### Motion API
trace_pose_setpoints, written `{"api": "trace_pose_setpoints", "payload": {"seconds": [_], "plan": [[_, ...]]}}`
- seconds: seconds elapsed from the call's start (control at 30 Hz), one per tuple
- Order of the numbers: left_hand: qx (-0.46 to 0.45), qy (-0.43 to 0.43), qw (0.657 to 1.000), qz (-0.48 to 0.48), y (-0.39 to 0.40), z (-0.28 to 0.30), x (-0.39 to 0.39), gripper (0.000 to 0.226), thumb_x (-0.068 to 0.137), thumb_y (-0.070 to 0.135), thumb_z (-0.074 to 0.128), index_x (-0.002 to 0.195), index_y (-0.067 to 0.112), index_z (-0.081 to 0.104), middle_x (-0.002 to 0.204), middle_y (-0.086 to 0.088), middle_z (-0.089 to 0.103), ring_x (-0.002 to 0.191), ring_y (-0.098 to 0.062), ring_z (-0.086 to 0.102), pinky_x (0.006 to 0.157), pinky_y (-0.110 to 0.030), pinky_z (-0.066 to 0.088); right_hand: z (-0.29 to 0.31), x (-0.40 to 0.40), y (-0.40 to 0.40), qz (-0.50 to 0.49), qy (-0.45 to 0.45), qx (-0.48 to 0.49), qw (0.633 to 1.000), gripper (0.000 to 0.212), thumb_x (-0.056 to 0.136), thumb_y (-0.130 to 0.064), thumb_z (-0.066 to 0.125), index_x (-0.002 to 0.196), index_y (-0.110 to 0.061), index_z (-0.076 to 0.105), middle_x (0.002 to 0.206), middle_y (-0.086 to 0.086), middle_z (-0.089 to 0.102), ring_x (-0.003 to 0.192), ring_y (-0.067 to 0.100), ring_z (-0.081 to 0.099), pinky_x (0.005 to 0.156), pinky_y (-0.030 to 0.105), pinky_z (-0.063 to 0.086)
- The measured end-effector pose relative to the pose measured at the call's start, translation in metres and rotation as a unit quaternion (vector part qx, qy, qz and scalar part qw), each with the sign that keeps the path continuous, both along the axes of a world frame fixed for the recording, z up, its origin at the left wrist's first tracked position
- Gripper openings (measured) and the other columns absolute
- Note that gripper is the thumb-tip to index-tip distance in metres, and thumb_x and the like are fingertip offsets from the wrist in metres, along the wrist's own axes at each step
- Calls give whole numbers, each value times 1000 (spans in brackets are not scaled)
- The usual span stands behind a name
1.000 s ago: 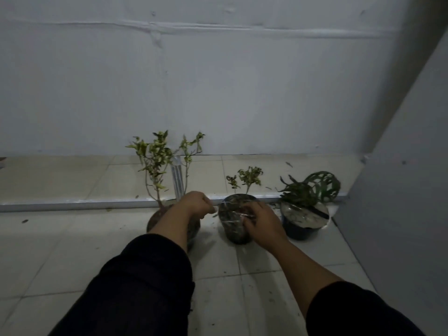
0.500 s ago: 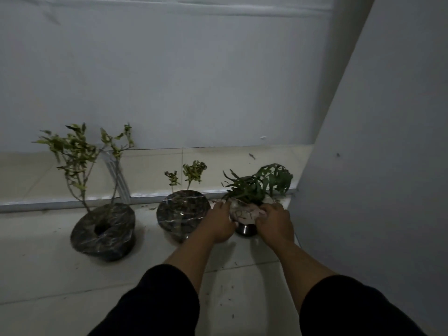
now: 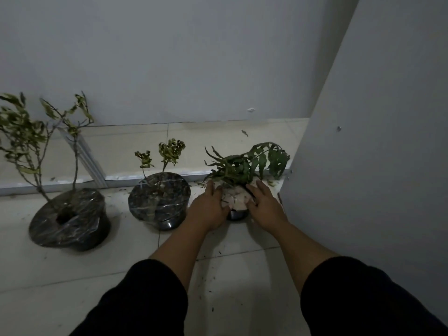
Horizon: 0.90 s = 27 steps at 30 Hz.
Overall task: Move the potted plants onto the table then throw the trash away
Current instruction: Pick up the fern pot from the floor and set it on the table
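Three potted plants stand in a row on the tiled floor [image 3: 121, 275], along the base of the grey back wall [image 3: 169, 57]. A second grey wall [image 3: 375, 166] closes the scene from 1 o'clock to 4 o'clock.

1. Largest: the tall plant [image 3: 69, 219] at 9 o'clock. Its dark pot is wrapped in clear film, and thin branches with pale green leaves rise from it.
2. Middle: the small-leaved plant [image 3: 158, 200], just beside the tall plant toward 3 o'clock, the two pots apart. Its dark pot is also wrapped in film, and two short stems carry curled leaves.
3. Smallest: the fern-like plant [image 3: 236, 197], at the centre of the view, in the corner near the second wall. Its pot top is covered in pale wrap, and its dark green fronds lean toward 2 o'clock. A dark band of the pot shows below the wrap.

Left hand [image 3: 209, 207]: palm pressed against the 9 o'clock side of the fern-like plant's pot, fingers curved around the wrap. Right hand [image 3: 264, 204]: pressed against the 3 o'clock side, fingers laid over the rim. The grip of both hands holds this pot between them. The pot appears to rest on the floor.

Both forearms are bare, with dark sleeves [image 3: 135, 301] pushed up. Small dark soil and leaf specks [image 3: 213, 277] lie scattered on the tiles near the pots.
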<state>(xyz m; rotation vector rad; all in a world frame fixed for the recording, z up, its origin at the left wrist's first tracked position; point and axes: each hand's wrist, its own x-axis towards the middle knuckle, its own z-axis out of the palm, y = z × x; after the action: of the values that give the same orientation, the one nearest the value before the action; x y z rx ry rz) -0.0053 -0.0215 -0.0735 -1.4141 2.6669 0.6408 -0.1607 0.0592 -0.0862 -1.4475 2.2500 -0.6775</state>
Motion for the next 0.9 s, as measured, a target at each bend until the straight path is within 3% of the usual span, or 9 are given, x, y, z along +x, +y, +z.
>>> {"api": "trace_pose_setpoints", "payload": {"seconds": [0.07, 0.2, 0.3, 0.4, 0.5, 0.67, 0.9], "plan": [[37, 47, 998, 12, 0, 0, -3, 72, 93, 43, 48, 152, 16, 15, 162, -8, -10, 140, -33, 35, 112, -40, 36, -3, 0, -1, 3, -1, -6, 1000, 50, 97, -26, 45, 145, -26, 34, 161, 2, 14, 141, 24, 31, 107, 34, 34], [45, 113, 992, 28, 6, 3, -6, 77, 88, 31, 59, 150, 10, 20, 162, -8, -7, 141, -30, 34, 112, -32, 35, -7, 5, 1, -2, -6, -33, 999, 49, 95, -18, 45, 144, -22, 38, 160, 3, 18, 138, 28, 35, 108, 34, 35], [23, 133, 991, 9, 10, 9, -5, 77, 85, 27, 63, 149, 10, 23, 162, -8, 1, 135, -31, 41, 109, -35, 41, -4, 11, 8, -17, -9, -76, 997, 48, 91, -13, 48, 139, -20, 47, 157, 6, 25, 137, 28, 37, 109, 31, 34], [-7, 157, 988, -9, 10, 22, 1, 76, 82, 26, 64, 147, 10, 28, 162, -8, 5, 130, -32, 47, 102, -37, 47, 10, 20, 13, -44, 5, -129, 991, 47, 88, -19, 46, 135, -19, 52, 154, 9, 32, 133, 29, 42, 105, 32, 37], [-14, 162, 986, -40, 11, 48, 11, 76, 82, 27, 65, 146, 9, 31, 162, -10, 8, 140, -30, 36, 106, -37, 44, 32, 30, 25, -59, 9, -144, 988, 45, 91, -19, 50, 136, -22, 51, 153, 6, 33, 134, 25, 41, 103, 32, 39], [31, 154, 987, -36, 35, 131, 48, 72, 85, 28, 63, 148, 12, 30, 162, -9, 9, 138, -29, 40, 107, -34, 42, 106, 71, 52, -92, -39, -112, 989, 42, 93, -25, 53, 135, -24, 50, 151, 0, 33, 128, 20, 46, 97, 30, 39], [55, 142, 988, -21, 55, 282, 106, 65, 90, 39, 58, 145, 14, 38, 159, -8, 22, 141, -25, 33, 112, -34, 35, 260, 120, 79, -105, -35, -119, 987, 33, 91, -40, 56, 119, -24, 59, 139, -3, 44, 114, 18, 55, 86, 26, 42]]}}
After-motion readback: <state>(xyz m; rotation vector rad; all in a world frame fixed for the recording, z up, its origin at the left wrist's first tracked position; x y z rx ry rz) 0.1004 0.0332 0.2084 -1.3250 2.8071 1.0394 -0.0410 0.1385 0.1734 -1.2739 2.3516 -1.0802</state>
